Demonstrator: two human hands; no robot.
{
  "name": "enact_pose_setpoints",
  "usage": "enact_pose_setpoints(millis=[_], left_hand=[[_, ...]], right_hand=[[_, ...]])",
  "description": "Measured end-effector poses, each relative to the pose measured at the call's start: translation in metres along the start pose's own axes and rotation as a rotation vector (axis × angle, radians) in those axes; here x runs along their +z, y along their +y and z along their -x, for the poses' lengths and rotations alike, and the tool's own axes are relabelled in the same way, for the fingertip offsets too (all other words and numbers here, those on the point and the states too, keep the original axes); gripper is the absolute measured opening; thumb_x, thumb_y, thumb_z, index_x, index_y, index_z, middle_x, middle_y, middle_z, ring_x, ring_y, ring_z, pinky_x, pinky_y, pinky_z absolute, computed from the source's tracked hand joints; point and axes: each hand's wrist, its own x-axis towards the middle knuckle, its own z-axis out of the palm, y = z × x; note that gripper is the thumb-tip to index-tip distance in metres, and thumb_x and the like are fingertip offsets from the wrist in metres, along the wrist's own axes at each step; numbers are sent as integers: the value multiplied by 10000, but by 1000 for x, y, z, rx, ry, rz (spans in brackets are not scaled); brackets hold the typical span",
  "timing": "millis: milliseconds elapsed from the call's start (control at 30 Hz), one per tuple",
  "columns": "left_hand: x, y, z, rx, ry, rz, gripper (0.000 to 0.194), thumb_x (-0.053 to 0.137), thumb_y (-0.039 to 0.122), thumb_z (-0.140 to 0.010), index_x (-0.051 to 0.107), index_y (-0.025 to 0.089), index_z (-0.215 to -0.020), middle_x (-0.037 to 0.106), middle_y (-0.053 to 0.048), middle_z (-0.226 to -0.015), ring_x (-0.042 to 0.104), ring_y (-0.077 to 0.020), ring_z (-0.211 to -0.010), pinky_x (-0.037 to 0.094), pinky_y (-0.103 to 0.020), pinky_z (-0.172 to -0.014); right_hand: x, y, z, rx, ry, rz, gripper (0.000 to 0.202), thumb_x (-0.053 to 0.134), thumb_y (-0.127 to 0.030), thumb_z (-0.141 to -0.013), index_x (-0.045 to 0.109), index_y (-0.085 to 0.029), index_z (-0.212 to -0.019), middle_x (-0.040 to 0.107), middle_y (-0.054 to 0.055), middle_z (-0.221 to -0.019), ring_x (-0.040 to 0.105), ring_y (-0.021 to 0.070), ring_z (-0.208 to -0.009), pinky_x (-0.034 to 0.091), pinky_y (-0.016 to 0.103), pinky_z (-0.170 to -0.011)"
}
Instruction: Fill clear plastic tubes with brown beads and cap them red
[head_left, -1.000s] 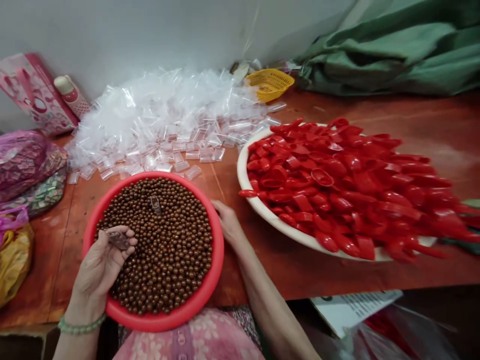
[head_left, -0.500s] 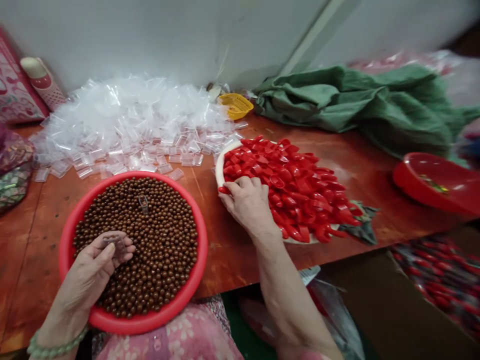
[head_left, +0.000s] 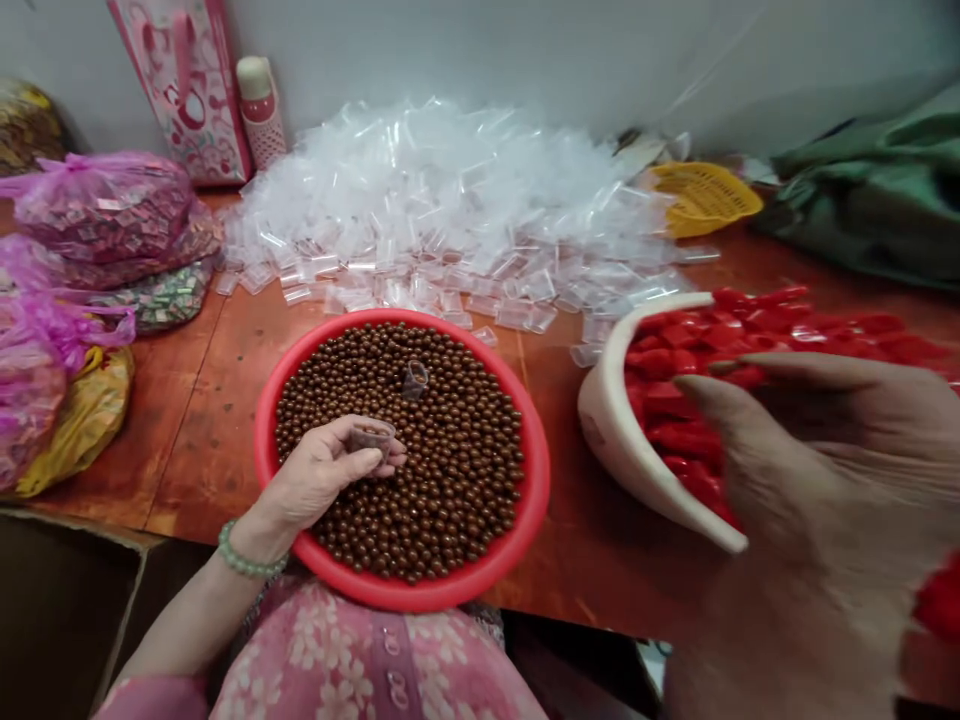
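Observation:
My left hand [head_left: 330,465] is closed around a small clear plastic container [head_left: 371,436], thumb in front, above the brown balls [head_left: 450,480]. Brown shows inside the container's open top. These glossy balls fill a round red basin [head_left: 534,500]. On the balls stands a second clear container [head_left: 415,380], apart from my hand. Large and blurred, my right hand [head_left: 825,460] is near the camera, over red plastic pieces [head_left: 682,440] in a white basin [head_left: 637,455]. Its thumb and fingers are curved towards each other; whether a red piece is between them is unclear.
A heap of clear plastic containers [head_left: 450,220] lies along the wall. To its left are a pink bag [head_left: 187,110], a flask [head_left: 261,120] and several filled plastic bags [head_left: 105,215]. A yellow basket [head_left: 701,200] and green cloth [head_left: 877,190] are at the back right.
The view has swung left. My right hand has come up from the left rim of the white basin, closer to the camera. My left hand still holds its clear container over the balls.

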Motion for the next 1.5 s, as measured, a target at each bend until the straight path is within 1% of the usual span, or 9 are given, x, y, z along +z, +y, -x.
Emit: enact_pose_setpoints(millis=[67, 167, 267, 533, 700, 933, 1167, 1333, 1500], left_hand=[[-1, -2, 0, 7, -27, -1, 228, 757, 240, -765, 700, 157, -969, 724, -68, -951, 682, -178, -926, 537, -314, -863], [-2, -5, 0, 19, -65, 7, 234, 737, 230, -790, 696, 170, -1012, 727, -67, -971, 679, -172, -939, 531, -304, -866], [-2, -6, 1, 36, -60, 13, 257, 726, 227, -801, 693, 168, -1048, 726, -72, -993, 677, -162, -926, 529, -280, -843], [-2, -1, 3, 73, 28, 4, 242, 755, 270, -760, 688, 139, -953, 704, -65, -922, 651, -149, -829, 516, -262, -765], [-1, 0, 1, 137, 59, -141, 196, 704, 253, -790, 672, 147, -952, 682, -40, -919, 623, -142, -853, 501, -280, -828], [1, 1, 2, 237, 37, -366, 140, 627, 223, -832, 668, 155, -948, 665, -33, -931, 589, -158, -906, 450, -290, -891], [-3, -2, 3, 234, -19, -371, 253, 618, 305, -856, 634, 155, -1060, 627, -29, -937, 553, -148, -870, 422, -276, -841], [-3, 2, 4, 230, -26, -434, 278, 562, 417, -905, 642, 154, -946, 554, 2, -817, 483, -117, -766, 393, -247, -745], [-2, 4, 5, 234, -39, -482, 257, 529, 392, -927, 625, 158, -980, 575, -5, -863, 500, -123, -798, 403, -245, -759]], right_hand=[[19, -31, 11, 160, 112, -411, 133, 787, -274, -692, 726, -317, -802, 660, -10, -734, 582, 175, -581, 498, 355, -575], [57, -61, 33, 389, -209, -795, 125, 760, -244, -691, 704, -267, -800, 716, -27, -752, 602, 115, -514, 517, 260, -496], [85, -70, 55, 503, -449, -955, 158, 759, -298, -703, 679, -226, -818, 743, -10, -782, 630, 106, -509, 544, 239, -487], [78, -64, 65, 229, -583, -740, 139, 786, -267, -730, 688, -207, -808, 662, -38, -627, 599, 98, -497, 517, 211, -484], [71, -66, 54, 37, -651, -575, 120, 766, -231, -768, 702, -221, -869, 719, -6, -803, 657, 111, -664, 535, 223, -624], [70, -75, 44, 40, -771, -642, 95, 747, -205, -771, 652, -210, -779, 719, -2, -760, 664, 122, -665, 541, 220, -613], [72, -65, 34, 119, -897, -612, 202, 771, -303, -745, 610, -184, -722, 649, -5, -672, 562, 97, -550, 447, 204, -499], [73, -67, 29, 11, -1050, -495, 212, 753, -347, -774, 626, -178, -761, 557, -41, -586, 467, 78, -510, 374, 199, -466], [80, -72, 35, -116, -1009, -480, 158, 746, -330, -794, 692, -182, -813, 668, -16, -660, 579, 101, -554, 445, 206, -514]])
